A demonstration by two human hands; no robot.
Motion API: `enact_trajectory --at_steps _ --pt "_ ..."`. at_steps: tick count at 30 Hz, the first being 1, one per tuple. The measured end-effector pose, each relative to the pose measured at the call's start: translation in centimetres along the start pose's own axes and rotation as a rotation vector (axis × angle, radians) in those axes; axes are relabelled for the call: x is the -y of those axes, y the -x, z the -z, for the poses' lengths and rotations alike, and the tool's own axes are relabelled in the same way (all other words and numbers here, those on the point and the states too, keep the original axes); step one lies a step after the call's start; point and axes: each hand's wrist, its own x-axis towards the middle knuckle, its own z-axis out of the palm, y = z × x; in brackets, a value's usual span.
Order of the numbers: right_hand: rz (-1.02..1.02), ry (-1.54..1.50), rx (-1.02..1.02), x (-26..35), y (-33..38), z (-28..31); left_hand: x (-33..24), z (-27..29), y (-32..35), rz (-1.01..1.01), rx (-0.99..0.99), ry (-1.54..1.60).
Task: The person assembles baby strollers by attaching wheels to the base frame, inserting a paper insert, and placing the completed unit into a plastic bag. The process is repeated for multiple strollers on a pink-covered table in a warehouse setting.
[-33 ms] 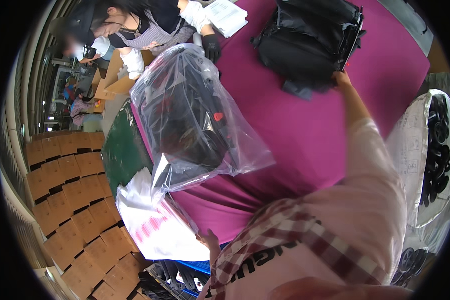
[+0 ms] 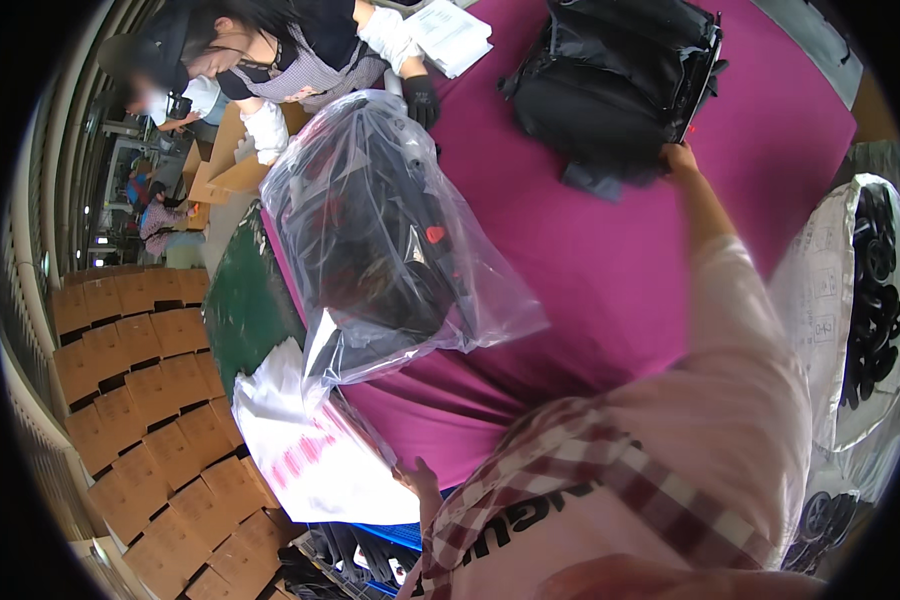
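Two bare hands of yours show in the head view, set well apart. Your right hand (image 2: 679, 160) is at the lower right corner of the black fabric-covered frame (image 2: 610, 95), its fingers bent in around the end of the slim bar along that side, grasping it; the fingertips are hidden behind the edge. The frame lies at the far right part of the purple cloth (image 2: 610, 280), with a small dark flap (image 2: 592, 181) sticking out at its near edge.

Your left hand (image 2: 421, 478) is low in the view, close to your body, beside the right edge of the white bag with red print (image 2: 315, 450). Its thumb stands apart from the other fingers, which reach the bag's edge; you cannot tell from here whether they pinch the plastic or only touch it.

Between your hands, further up the cloth and to the left, lies a clear plastic bag (image 2: 490, 300) around a dark frame with red parts. At its far end is a co-worker's black-gloved hand (image 2: 421, 100), its fingers pointing downward.
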Motion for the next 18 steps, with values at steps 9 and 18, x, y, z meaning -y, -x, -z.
enact_trajectory --at_steps 9,18 --pt "0.03 -0.123 0.091 -11.1 8.1 -0.2 -10.5 3.7 -3.2 -0.237 -0.139 0.238" --pt "-0.048 -0.003 0.119 -19.4 28.8 10.5 -17.5 2.0 -6.2 -0.799 0.097 0.682"
